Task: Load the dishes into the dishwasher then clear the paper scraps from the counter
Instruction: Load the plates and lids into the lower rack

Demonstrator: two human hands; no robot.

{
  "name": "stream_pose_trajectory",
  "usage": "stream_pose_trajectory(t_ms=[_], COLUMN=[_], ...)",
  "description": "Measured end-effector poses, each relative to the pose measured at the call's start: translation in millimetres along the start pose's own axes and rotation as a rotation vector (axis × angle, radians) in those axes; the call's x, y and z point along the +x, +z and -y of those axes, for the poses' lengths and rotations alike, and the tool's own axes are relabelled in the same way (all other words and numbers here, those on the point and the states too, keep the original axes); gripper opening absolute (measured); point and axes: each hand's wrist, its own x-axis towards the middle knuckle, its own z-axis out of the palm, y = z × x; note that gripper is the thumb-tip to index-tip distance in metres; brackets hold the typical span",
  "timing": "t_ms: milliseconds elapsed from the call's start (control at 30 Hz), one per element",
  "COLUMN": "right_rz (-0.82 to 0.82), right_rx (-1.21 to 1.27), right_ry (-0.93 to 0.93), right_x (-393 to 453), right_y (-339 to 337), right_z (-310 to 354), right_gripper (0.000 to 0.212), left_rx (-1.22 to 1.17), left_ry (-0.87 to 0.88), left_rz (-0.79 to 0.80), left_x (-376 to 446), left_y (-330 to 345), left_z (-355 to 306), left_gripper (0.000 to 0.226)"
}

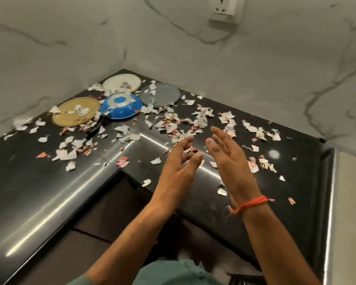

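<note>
A black L-shaped counter (29, 182) fills the corner. At its back stand a white plate (121, 83), a grey plate (162, 94), a yellow plate (74, 112) and a blue bowl (121, 106) turned upside down. Torn paper scraps (173, 124) in white and pink lie scattered over the dishes and most of the counter. My left hand (179, 161) and my right hand (226, 159) hover above the counter's inner corner, palms facing each other, fingers straight and apart, holding nothing. An orange thread is tied round my right wrist.
Marble-patterned walls close the corner, with a wall socket (226, 9) high on the right wall. A dark utensil handle (95, 128) lies near the blue bowl. Dark cabinet fronts (103, 219) sit below the counter edge. A pale surface (349, 202) borders the counter on the right.
</note>
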Motion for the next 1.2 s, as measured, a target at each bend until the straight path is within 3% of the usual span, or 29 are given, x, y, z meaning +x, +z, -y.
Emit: stream_pose_trajectory(t_ms=[267, 467, 833, 1200], right_rz=[0.135, 0.203, 0.256, 0.354], right_rx=[0.069, 0.084, -0.021, -0.171], right_ry=[0.015, 0.014, 0.032, 0.097], right_x=[5, 19, 66, 83], right_y=[34, 83, 174, 240], right_z=[0, 1, 1, -21], right_gripper=[0.035, 0.043, 0.044, 0.041], left_rx=[-0.023, -0.025, -0.094, -0.215], left_ry=[-0.022, -0.064, -0.059, -0.146], left_rz=[-0.085, -0.181, -0.199, -0.372], left_x=[-16, -1, 55, 68], left_y=[-26, -72, -165, -231], left_z=[11, 19, 45, 80], left_gripper=[0.045, 0.044, 0.044, 0.039])
